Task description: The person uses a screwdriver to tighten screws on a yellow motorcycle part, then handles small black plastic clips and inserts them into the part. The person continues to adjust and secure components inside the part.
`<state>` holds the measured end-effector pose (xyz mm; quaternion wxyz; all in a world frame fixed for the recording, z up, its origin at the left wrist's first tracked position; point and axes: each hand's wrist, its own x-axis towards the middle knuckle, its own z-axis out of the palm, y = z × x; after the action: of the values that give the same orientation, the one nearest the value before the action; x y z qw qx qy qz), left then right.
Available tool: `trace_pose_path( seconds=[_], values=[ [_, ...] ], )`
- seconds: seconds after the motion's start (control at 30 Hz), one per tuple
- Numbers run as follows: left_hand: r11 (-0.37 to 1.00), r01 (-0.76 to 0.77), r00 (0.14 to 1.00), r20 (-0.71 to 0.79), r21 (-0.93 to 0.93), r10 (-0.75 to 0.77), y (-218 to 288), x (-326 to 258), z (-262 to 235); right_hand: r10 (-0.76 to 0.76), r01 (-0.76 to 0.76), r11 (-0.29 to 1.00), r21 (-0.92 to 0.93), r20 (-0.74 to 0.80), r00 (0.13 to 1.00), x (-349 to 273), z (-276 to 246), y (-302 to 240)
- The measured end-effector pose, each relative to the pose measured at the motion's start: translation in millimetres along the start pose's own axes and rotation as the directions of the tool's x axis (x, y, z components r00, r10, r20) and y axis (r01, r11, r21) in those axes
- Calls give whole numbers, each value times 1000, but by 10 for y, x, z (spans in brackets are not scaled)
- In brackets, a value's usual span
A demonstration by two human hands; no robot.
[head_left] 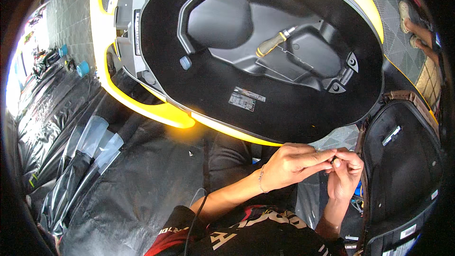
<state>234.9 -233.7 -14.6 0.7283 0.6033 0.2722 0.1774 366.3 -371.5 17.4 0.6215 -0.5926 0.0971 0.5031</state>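
My left hand (pixel 296 162) and my right hand (pixel 345 175) meet at the near right side of a scooter's storage compartment (pixel 189 99). Between their fingertips is a small dark piece (pixel 334 160), mostly covered, so its kind does not show. Thumb and fingers of both hands are pinched together around it. Inside the black compartment lies a screwdriver (pixel 271 45) with a grey and yellow handle, its metal end pointing to the far right. Neither hand touches it.
Yellow body panels and a grab rail (pixel 101 66) surround the compartment. The scooter's seat (pixel 403 161) is swung out at right, underside showing. Black sheeting (pixel 142 185) with clear plastic (pixel 92 135) spreads at left. Another person's foot (pixel 404 16) shows at far right.
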Motion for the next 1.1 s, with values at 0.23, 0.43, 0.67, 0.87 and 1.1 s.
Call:
trace_pose_path(
  seconds=[0.23, 0.43, 0.67, 0.87, 1.1],
  values=[
    [976, -150, 989, 3, 158, 151, -40, -15, 6, 45, -45, 997, 55, -6, 999, -53, -73, 54],
    [928, -254, 966, 124, 271, 228, -39, -134, -30, 89, -90, 996, -8, -77, 993, -195, -87, 24],
    [908, -268, 961, 157, 323, 228, 60, -199, -25, 251, -250, 968, 36, -36, 967, -248, -228, -52],
    [891, -287, 942, 271, 351, 197, 113, -96, -218, 249, -218, 952, -214, 134, 959, 24, -108, -234],
    [814, -157, 987, 74, 560, 139, 110, -26, -538, 56, 174, 521, -836, 237, 970, 766, 37, 9]
  ],
)
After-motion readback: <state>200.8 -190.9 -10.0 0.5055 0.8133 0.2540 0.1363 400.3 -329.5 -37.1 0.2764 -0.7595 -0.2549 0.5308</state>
